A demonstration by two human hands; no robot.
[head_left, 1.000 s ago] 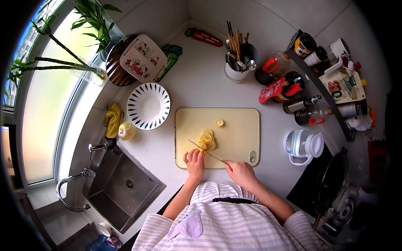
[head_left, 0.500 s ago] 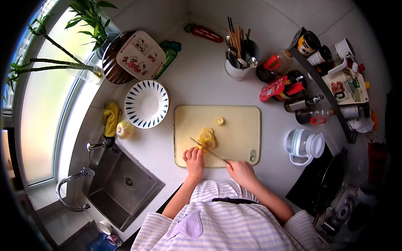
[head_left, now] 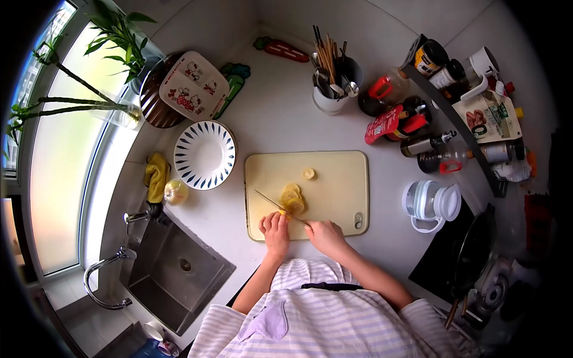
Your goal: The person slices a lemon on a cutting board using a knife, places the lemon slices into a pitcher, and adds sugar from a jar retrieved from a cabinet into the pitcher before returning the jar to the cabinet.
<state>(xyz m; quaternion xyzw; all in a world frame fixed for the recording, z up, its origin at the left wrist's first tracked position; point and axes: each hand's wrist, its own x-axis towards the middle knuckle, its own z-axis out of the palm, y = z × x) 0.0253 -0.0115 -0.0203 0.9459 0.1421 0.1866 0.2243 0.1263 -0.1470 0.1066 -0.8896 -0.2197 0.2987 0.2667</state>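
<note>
My left hand (head_left: 275,232) has its fingers curled down on a small yellow lemon piece (head_left: 283,213) at the lower part of the cutting board (head_left: 340,179). In my right hand (head_left: 326,236) is the handle of a knife (head_left: 268,198), whose blade points up and left across the board, against the lemon piece by my left fingertips. Just beyond the blade lies an overlapping heap of lemon slices (head_left: 292,197). One more lemon slice (head_left: 308,173) sits apart, farther up the board. The lemon piece is largely covered by my fingers.
A patterned white bowl (head_left: 205,155) stands left of the board, above the metal sink (head_left: 173,268). To the right are a clear pitcher (head_left: 430,206) and several bottles (head_left: 427,144). A utensil holder (head_left: 328,102) stands at the back.
The knife has slid forward and left, with my right hand moving closer to my left. My left hand stays on the lemon piece. The whole view has shifted slightly.
</note>
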